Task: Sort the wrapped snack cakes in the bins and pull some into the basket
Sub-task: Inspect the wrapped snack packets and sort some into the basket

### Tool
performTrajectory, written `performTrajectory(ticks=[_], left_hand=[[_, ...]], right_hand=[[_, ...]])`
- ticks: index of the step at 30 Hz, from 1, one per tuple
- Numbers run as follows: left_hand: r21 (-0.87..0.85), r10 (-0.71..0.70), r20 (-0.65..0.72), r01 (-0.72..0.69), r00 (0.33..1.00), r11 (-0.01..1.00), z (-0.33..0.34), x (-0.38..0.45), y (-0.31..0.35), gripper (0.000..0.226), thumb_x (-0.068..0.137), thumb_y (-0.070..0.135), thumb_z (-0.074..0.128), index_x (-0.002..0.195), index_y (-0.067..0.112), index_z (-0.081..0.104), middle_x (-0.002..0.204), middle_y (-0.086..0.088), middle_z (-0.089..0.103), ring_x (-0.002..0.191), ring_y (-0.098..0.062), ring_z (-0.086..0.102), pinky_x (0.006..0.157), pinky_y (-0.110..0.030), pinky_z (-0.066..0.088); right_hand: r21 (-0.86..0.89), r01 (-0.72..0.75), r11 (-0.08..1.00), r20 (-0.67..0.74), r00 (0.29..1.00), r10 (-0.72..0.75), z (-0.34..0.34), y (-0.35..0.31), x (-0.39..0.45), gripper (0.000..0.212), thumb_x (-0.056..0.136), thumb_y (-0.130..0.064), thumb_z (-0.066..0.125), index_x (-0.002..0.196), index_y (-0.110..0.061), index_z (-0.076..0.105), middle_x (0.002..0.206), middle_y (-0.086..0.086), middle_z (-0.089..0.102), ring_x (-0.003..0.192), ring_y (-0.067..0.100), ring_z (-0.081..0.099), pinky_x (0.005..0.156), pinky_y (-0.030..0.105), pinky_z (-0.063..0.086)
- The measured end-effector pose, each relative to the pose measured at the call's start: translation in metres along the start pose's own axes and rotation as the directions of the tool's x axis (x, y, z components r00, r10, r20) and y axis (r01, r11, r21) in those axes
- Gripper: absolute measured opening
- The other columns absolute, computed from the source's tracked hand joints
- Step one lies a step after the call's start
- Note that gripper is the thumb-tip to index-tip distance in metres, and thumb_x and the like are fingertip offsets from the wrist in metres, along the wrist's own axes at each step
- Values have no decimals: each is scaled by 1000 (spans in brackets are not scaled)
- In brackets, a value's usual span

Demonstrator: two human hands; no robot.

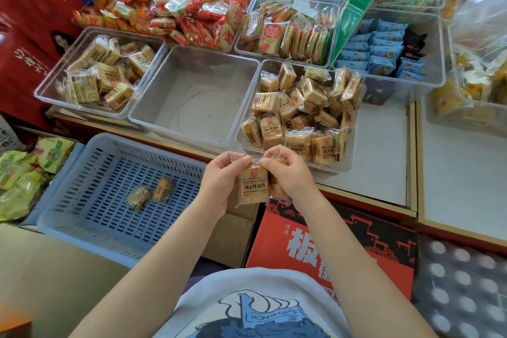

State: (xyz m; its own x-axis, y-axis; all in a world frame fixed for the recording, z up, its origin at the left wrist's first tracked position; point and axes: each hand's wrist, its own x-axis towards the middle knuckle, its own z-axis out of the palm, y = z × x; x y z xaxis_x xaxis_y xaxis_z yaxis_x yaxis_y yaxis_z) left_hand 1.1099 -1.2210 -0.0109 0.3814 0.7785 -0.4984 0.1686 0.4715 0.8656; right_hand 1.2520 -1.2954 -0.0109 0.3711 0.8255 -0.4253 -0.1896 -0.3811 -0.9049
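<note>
Together, the left hand (219,173) and right hand (285,170) pinched the top seam of one wrapped snack cake (253,186), label toward the camera, probably for checking before sorting. The right hand seemed to cup another pack behind. Both forearms reached forward from the body, wrists bent inward, just before the full bin (347,164) on the worktop (381,162). Left lay the blue basket (68,217) with two cakes (150,193).

One head-worn wide-angle view looks forward and steeply down — the person's shirt (247,307) fills the bottom centre, the clear bins (192,96) on the tabletop (381,153) lie near, across the upper half.
</note>
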Motion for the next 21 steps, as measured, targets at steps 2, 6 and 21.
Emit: performTrajectory(ticks=[2,6,21], left_hand=[[26,-5,24,4,1000,1000,1,0,-1,10,97,20,68,100,10,67,92,-8,74,89,-22,73,76,-36,62],[127,-67,197,42,978,991,-2,0,0,30,91,17,75,119,15,64,110,-8,76,101,-22,75,84,-39,63],[-528,-186,-34,140,982,838,-8,4,5,47,92,3,70,135,0,51,124,-23,69,110,-31,72,81,-39,64]], right_hand=[[24,4,1000,-39,999,-3,0,0,-1,12,98,-20,64,86,-17,63,92,10,67,85,22,66,60,30,59],[18,21,1000,-116,993,-19,-5,2,0,10,98,-20,64,90,-14,65,88,7,65,80,18,65,56,25,57],[-38,21,999,-92,995,-24,-1,7,2,18,96,-33,69,104,-16,68,92,-2,65,83,9,59,65,17,50]])
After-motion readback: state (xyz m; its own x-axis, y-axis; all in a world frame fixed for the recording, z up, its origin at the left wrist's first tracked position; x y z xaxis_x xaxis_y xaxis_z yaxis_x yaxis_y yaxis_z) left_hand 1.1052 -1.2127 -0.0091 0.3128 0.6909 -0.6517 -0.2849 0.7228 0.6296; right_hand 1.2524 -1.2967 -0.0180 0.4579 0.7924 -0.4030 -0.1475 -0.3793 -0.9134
